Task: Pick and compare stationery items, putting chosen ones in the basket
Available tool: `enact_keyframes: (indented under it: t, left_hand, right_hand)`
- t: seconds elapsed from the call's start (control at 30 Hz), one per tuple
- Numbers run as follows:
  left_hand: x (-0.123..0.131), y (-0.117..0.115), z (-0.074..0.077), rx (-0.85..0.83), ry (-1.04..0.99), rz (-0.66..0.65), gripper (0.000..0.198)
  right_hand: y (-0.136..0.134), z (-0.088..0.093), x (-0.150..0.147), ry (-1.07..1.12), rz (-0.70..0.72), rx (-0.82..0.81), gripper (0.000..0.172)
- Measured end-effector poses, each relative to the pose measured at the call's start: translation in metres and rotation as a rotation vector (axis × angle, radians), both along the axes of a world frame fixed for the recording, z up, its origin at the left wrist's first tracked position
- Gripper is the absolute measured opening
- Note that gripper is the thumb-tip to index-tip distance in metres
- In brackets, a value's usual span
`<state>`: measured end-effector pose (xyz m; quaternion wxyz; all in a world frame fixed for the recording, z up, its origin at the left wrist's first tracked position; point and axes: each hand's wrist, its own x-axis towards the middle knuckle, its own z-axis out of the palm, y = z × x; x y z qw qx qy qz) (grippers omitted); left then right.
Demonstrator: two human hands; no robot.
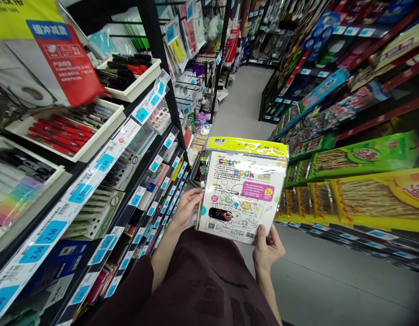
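I hold a colouring book pack in clear plastic with a yellow header strip, upright in front of me in a shop aisle. My left hand grips its left edge, fingers curled round it. My right hand holds the bottom right corner, thumb over the front. The pack's printed side with pictures and a pink label faces me.
On the left, black shelving carries white trays of pens and markers with blue price tags. On the right, shelves hold yellow and green snack packs. A grey floor runs away between them.
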<state>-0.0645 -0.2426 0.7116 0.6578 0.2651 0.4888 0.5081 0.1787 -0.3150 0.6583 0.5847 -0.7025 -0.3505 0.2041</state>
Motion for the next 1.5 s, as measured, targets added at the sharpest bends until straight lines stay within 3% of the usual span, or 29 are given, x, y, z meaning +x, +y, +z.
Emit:
enact_keyframes:
  t: [0.43,1.07,1.5]
  left_hand:
    - [-0.0005,-0.0019,0.0002,-0.012,0.016,0.017,0.036]
    - [-0.0041,0.0001,0.0053,-0.064,-0.046,0.044,0.026]
    - [-0.0034,0.0035,-0.0030,-0.067,-0.063,0.028,0.031]
  right_hand:
    - [-0.0016,0.0005,-0.0035,0.001,-0.013,-0.023,0.060]
    - [-0.0020,0.0010,-0.0077,0.052,0.009,-0.052,0.061]
    - [0.0002,-0.0011,-0.0058,0.011,0.010,-0.056,0.059]
